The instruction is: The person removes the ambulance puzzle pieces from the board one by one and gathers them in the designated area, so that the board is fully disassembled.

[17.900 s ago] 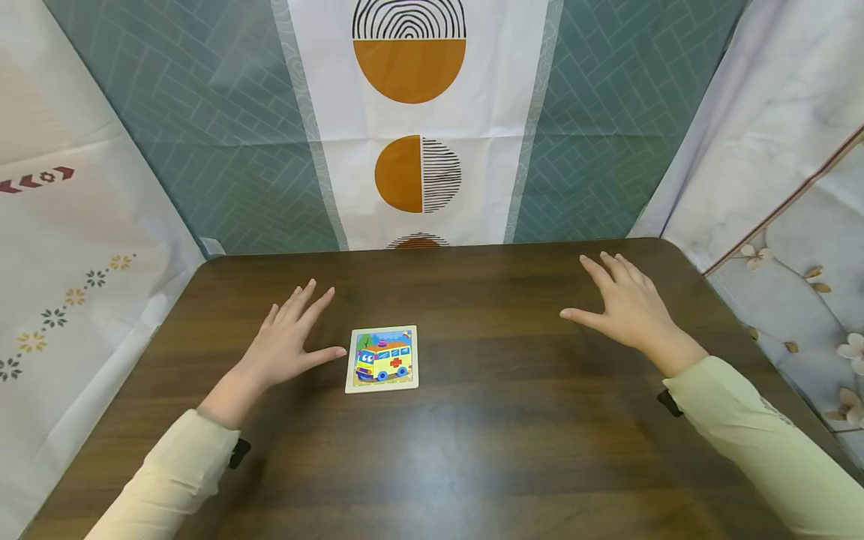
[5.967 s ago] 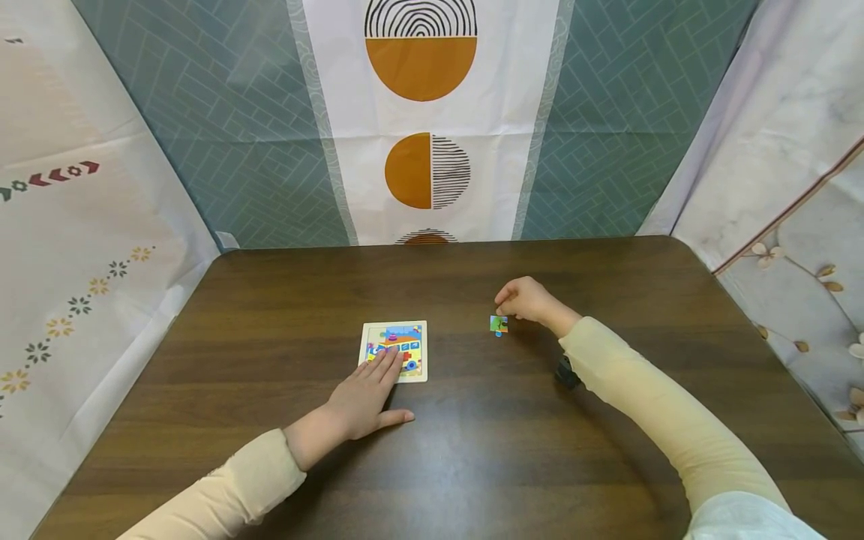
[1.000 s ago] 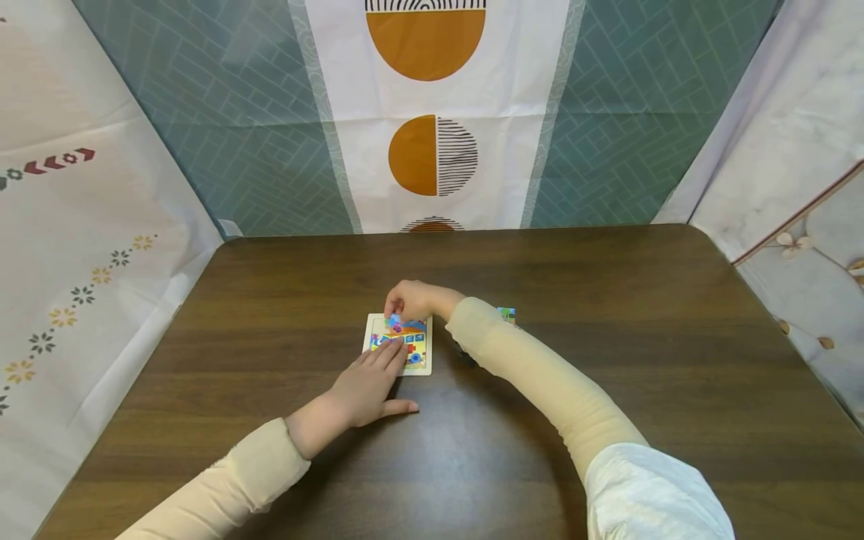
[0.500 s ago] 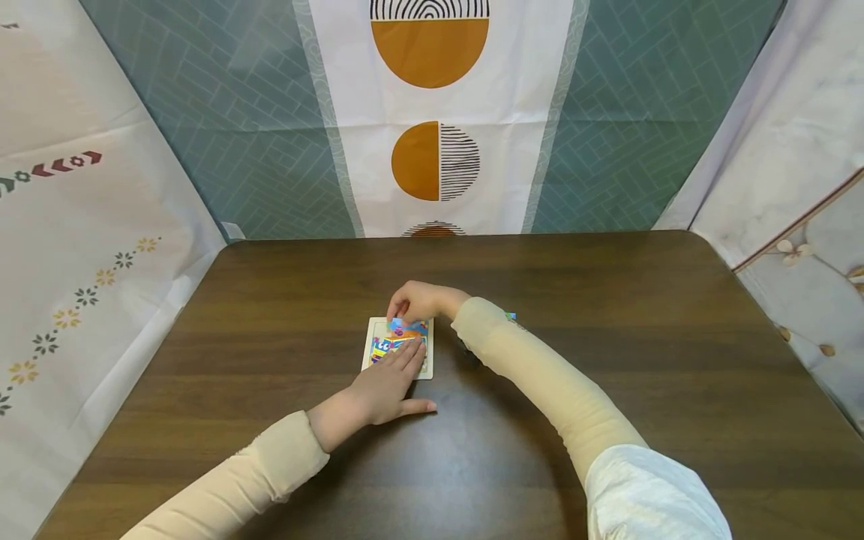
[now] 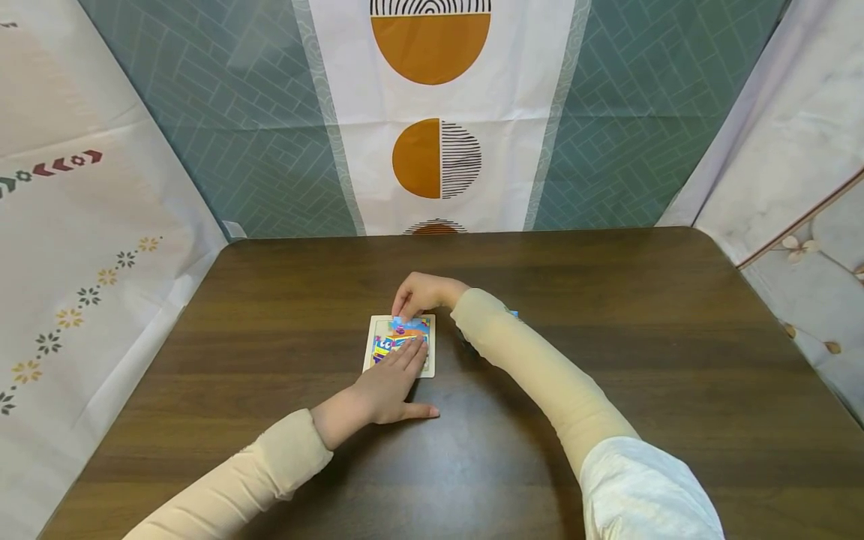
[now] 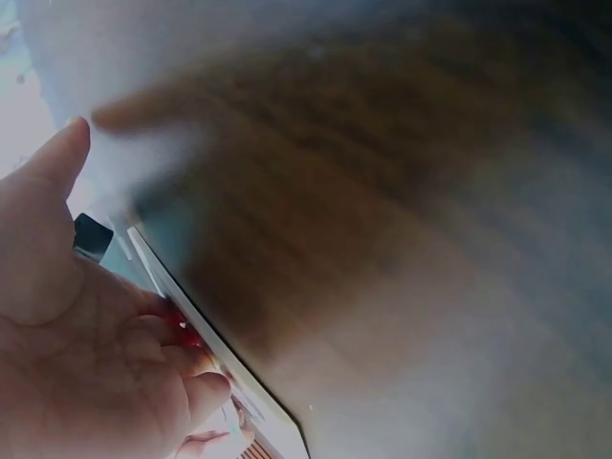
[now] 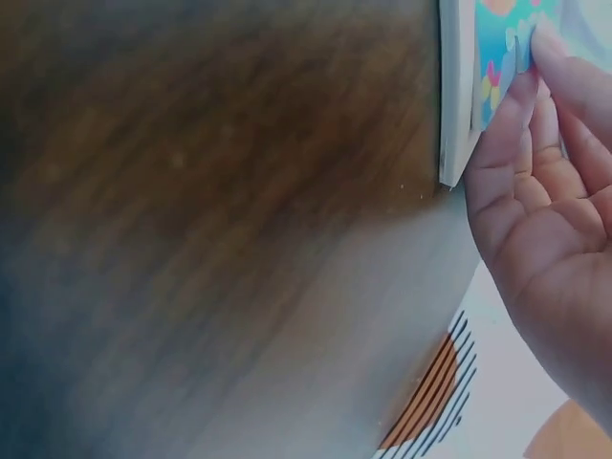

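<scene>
A small square puzzle board [image 5: 372, 346] with a pale rim and an ambulance picture lies on the dark wooden table. My left hand [image 5: 386, 386] rests on its lower part, fingers straight and thumb spread to the right, covering much of the picture. At the far edge, my right hand [image 5: 425, 294] pinches a blue puzzle piece [image 5: 403, 323] between thumb and forefinger. In the right wrist view, those fingertips meet right by the board's corner, over blue and pink printed pieces [image 7: 492, 81]. The left wrist view shows my left fingers lying along the board's edge [image 6: 220, 335].
A bit of another loose piece [image 5: 515, 313] peeks out behind my right sleeve [image 5: 533, 367]. The table [image 5: 304, 285] extends around the board. Patterned cloth hangs [image 5: 270, 150] stand behind the far edge and at both sides.
Since six seconds ago my right hand has come left from the loose pieces to the board's far edge. Over the last second my left hand has slid slightly right across the board.
</scene>
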A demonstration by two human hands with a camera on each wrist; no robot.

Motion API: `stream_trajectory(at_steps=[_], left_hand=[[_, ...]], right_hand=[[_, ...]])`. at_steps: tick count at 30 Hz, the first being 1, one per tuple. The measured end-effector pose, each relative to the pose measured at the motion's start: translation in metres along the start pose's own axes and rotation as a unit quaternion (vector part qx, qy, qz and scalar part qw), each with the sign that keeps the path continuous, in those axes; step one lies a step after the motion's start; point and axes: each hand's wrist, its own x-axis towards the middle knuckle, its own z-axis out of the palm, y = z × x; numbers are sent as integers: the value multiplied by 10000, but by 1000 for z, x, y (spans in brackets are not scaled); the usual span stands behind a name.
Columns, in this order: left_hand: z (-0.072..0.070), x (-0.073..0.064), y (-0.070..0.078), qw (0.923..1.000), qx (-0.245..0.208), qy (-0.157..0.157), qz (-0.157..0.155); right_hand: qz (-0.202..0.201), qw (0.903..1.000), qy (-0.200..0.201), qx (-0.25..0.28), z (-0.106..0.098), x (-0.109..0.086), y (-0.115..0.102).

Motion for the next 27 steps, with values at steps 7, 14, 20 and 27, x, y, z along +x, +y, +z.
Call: stream_trajectory(at_steps=[7,14,20,27], left_hand=[[-3,-1,0,9998,-57,-187,-9],[-3,-2,0,9999,-92,-93,59],[-2,-2,0,9999,-77,-84,22],[-6,-2,1,9998,-122,-138,84]], right_hand=[[-115,9999,22,108,-2,0,0],[-19,9994,-102,327,-2,-1,-3],[14,9997,-89,205,-1,-1,-7],[167,9996,26,239,1,0,-6]])
